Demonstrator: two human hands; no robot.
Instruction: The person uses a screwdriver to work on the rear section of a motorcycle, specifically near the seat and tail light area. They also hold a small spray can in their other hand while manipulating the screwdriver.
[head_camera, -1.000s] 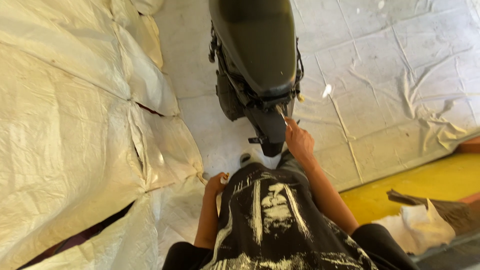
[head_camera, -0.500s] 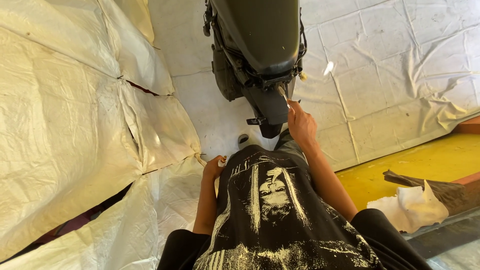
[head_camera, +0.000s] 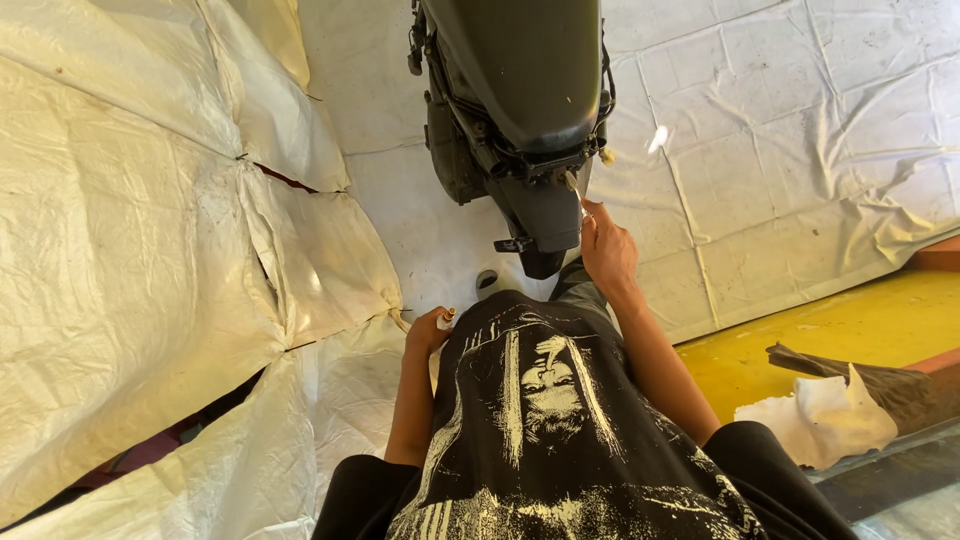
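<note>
Right hand (head_camera: 607, 252) is up at the dark scooter's tail (head_camera: 535, 190) now, fingers pinched around a thin brush (head_camera: 576, 192) whose tip touches the panel just under the seat, a touch higher than a second ago. Left hand (head_camera: 428, 331) hangs low by the hip, closed around a small pale bottle (head_camera: 446, 319).

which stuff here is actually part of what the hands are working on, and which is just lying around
In use:
- right hand holding a thin tool to the tail of the dark scooter
- left hand gripping a small pale object

Lying about:
- crumpled white rag
- dark scrap on the yellow floor
- white sheeting
</note>
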